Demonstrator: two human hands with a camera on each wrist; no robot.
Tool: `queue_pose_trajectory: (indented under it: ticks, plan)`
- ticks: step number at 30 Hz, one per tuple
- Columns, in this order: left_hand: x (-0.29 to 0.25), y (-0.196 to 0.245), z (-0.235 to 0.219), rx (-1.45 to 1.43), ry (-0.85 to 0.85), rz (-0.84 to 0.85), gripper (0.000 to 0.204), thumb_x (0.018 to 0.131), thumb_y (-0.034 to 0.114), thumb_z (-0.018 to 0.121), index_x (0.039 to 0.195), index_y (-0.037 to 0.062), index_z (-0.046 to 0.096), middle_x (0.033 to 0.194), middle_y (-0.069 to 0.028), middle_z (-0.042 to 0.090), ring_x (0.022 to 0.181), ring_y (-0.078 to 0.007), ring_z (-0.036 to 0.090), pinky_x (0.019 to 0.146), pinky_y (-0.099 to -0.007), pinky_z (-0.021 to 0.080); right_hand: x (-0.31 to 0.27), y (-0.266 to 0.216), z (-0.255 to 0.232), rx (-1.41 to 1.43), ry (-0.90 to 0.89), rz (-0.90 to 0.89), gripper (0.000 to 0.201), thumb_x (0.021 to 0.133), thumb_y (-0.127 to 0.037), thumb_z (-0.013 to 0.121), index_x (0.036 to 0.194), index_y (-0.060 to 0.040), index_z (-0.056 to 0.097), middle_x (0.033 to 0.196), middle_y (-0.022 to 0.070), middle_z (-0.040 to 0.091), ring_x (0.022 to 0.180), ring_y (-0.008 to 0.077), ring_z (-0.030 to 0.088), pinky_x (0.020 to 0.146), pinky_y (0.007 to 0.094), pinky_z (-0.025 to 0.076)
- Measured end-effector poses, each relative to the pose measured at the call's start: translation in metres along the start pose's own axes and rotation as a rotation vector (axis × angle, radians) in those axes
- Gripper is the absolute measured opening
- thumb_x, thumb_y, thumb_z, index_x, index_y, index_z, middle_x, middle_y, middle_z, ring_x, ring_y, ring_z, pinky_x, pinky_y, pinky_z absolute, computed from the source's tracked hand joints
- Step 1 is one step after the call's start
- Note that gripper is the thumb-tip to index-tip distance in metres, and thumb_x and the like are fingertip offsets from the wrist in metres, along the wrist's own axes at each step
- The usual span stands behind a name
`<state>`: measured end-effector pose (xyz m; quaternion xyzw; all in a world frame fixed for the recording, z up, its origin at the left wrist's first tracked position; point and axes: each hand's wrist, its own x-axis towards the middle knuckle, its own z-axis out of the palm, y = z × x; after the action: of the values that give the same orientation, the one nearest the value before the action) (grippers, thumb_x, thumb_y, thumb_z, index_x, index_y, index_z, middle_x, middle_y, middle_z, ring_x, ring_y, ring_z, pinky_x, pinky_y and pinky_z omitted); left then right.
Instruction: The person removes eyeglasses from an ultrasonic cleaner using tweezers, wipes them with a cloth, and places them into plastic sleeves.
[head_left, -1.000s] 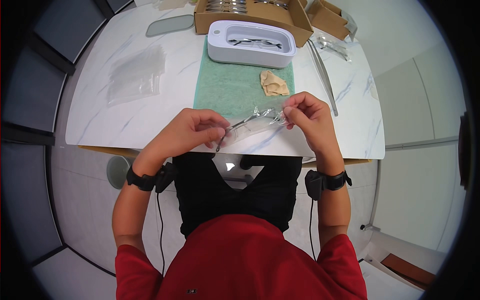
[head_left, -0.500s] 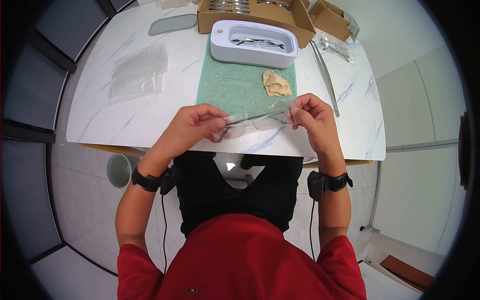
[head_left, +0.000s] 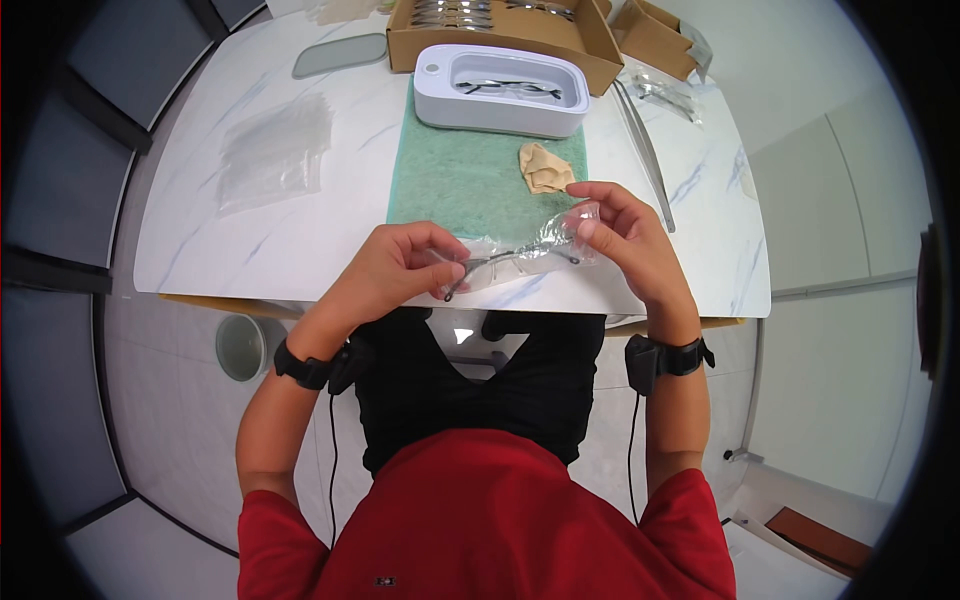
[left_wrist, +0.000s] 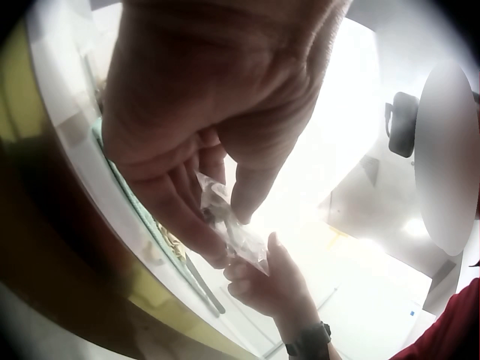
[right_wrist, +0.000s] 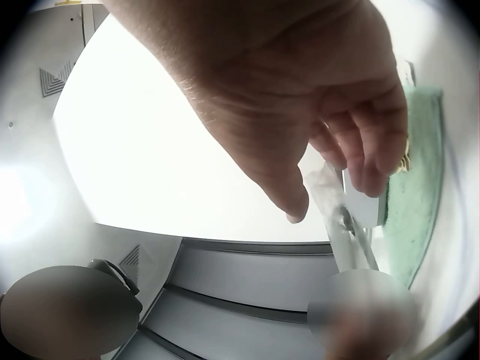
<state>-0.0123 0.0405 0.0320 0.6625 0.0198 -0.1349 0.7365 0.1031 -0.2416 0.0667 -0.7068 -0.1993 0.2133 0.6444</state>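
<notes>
A pair of dark-framed eyeglasses (head_left: 500,257) lies inside a clear plastic bag (head_left: 545,250) over the table's front edge. My left hand (head_left: 405,262) pinches the left end of the bag and glasses between thumb and fingers; in the left wrist view the crinkled bag (left_wrist: 238,244) shows beyond the thumb. At the bag's other end, my right hand (head_left: 630,240) has its thumb and fingers spread apart around the raised corner. The right wrist view shows that gap, with the bag (right_wrist: 341,225) just beyond the fingertips.
A white cleaner tub (head_left: 500,118) holding another pair of glasses stands on a green towel (head_left: 450,180), behind a beige cloth (head_left: 545,168). Clear bags (head_left: 275,155) are stacked at left. Farther back are a grey lid (head_left: 340,56), a cardboard box (head_left: 560,45) of glasses and long tweezers (head_left: 645,150).
The right hand has loosened its pinch on the bag's right end and spread its fingers. The left hand keeps its hold, and the bagged glasses have shifted slightly toward the body.
</notes>
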Motion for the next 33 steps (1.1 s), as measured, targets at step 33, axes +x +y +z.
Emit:
queue_pose_trajectory:
  ticks: [33]
  plan:
    - [0.013,-0.004,0.033,0.293,0.049,0.112,0.014,0.089,0.006,0.076,0.101,0.0007,0.07,0.092,-0.0032,0.072,0.068,-0.0055,0.063,0.063,-0.0202,0.05,-0.022,-0.019,-0.022,-0.892,-0.146,-0.259,0.014,0.082,-0.01,0.079,0.093,-0.004,0.074,0.09,0.0083,0.072,0.079,0.0267,0.068,0.074,0.0341,0.054]
